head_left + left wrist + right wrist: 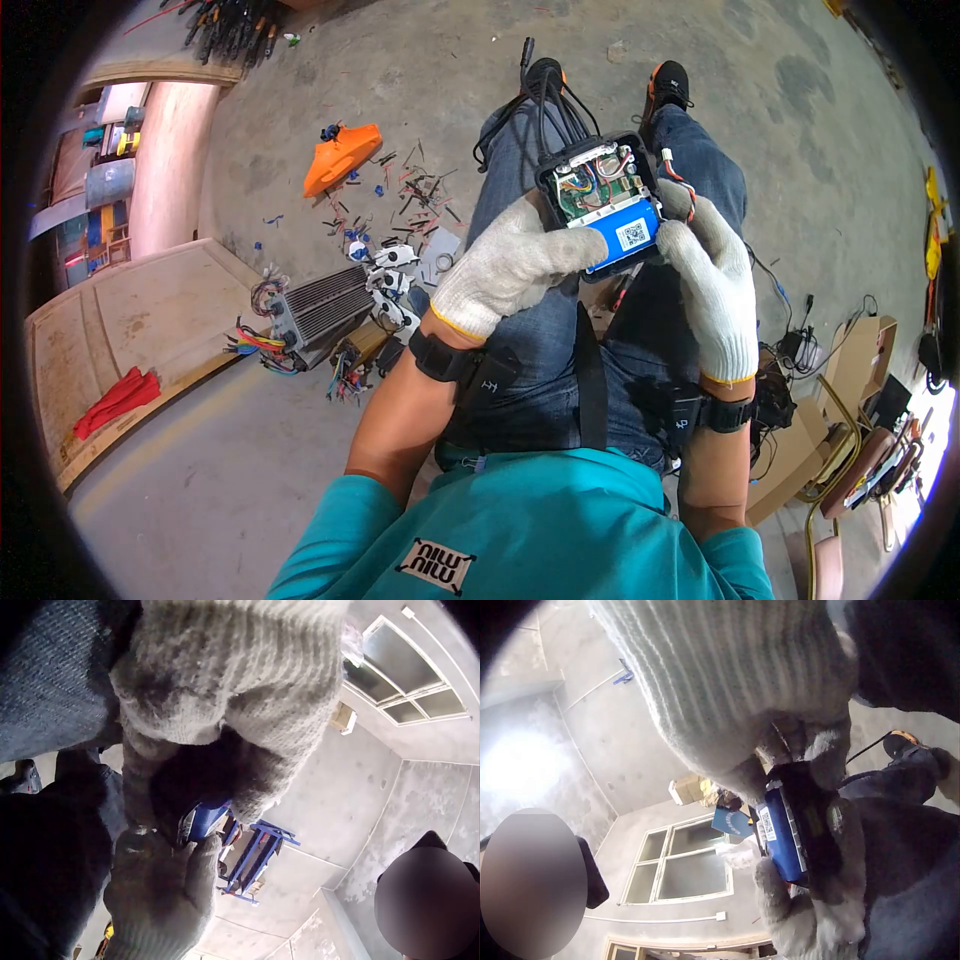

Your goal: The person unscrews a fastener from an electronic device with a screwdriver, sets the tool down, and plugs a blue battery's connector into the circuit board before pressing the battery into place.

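Note:
In the head view, a black case [549, 182] without a cover is held above the lap, showing a green circuit board [603, 190] and a blue battery pack [625, 236] with a QR label. My gloved left hand [515, 262] grips its left side, thumb lying across the battery. At the right side, my gloved right hand [712, 280] holds the case edge between thumb and fingers. A red, black and white lead [680, 180] with a white plug comes up beside the right fingers. The battery [781, 832] also shows between both gloves in the right wrist view.
Thick black cables [545, 110] run from the case over the left leg. On the floor to the left lie an orange plastic shell [343, 160], scattered wire scraps [425, 190] and a finned metal unit [325, 305]. A red cloth [117, 402] rests on a wooden board; cardboard [860, 360] stands at right.

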Tool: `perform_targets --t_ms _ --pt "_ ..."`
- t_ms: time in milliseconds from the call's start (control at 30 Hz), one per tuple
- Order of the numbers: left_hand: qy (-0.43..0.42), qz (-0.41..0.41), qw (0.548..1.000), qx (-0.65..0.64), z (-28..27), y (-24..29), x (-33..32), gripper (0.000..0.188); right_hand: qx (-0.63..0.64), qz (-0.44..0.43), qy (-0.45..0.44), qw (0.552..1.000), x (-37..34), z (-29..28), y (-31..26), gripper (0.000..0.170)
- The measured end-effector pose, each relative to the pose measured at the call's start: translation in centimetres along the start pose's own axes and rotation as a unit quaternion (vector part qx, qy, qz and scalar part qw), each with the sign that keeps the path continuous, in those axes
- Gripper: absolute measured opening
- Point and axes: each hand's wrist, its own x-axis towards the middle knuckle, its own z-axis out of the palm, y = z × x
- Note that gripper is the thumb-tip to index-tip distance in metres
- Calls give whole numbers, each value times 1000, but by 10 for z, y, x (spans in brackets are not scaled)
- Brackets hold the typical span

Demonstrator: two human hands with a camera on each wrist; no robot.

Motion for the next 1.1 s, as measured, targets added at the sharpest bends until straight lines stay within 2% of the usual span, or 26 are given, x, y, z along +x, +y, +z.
perform_targets --t_ms 100,333,400,500,633,700,800,1100 --pt "-7 -2 999 -32 -3 -2 0 70 4 13 3 1000 -2 -1 -4 46" --pt "10 0 1000 -17 -6 -7 1 69 -4 2 2 1000 -3 -3 -1 46" --pt "-2 14 1000 -10 -4 -6 1 80 -6 4 -5 1000 -2 -5 -1 46" --pt "-12 12 1000 -16 3 1 0 81 -9 6 -1 1000 -3 -6 -1 46" --pt "-22 5 1000 -15 -1 1 0 81 1 1 -1 1000 -3 -6 1 46" --pt "-17 16 999 -38 -3 -3 0 72 7 -2 11 1000 -3 -4 0 47" --pt "-12 3 1000 -24 -5 -4 1 71 -12 10 0 1000 -3 -5 2 47" --pt "-9 12 999 -42 -7 -7 3 77 -2 16 -11 1000 -3 -4 2 48"
